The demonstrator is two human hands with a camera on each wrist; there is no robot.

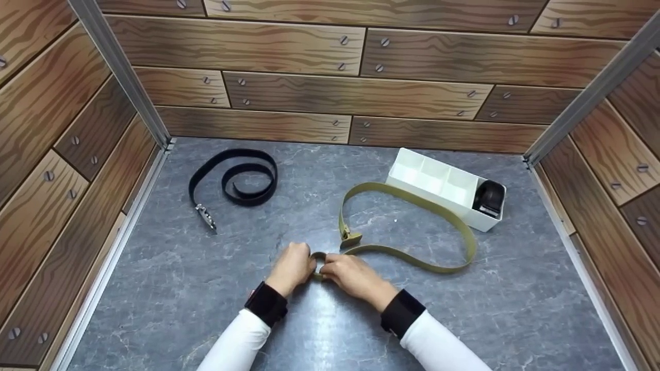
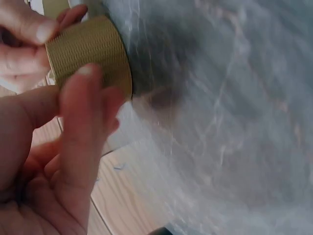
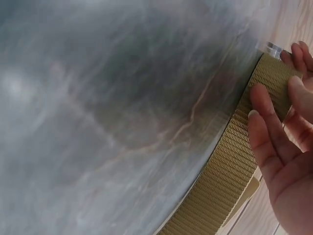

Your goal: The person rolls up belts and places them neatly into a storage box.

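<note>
An olive webbing belt (image 1: 410, 196) stands on its edge in a wide loop, its buckle (image 1: 350, 238) just beyond the right hand. Near the front, one end of the strap curls into a small roll (image 2: 93, 51) between both hands. My left hand (image 1: 293, 265) holds the left side of this roll, thumb and fingers against the ribbed webbing. From the other side my right hand (image 1: 356, 275) pinches the strap where it runs into the roll. In the right wrist view the ribbed strap (image 3: 215, 181) stretches away below the right fingers (image 3: 264, 142).
A black belt (image 1: 263, 197) lies loosely coiled at the back left, its metal buckle (image 1: 206, 217) toward me. At the back right, a white divided box (image 1: 433, 175) holds a rolled black belt (image 1: 489, 197) in its end compartment. Wood-patterned walls (image 1: 289, 46) enclose the grey marbled surface.
</note>
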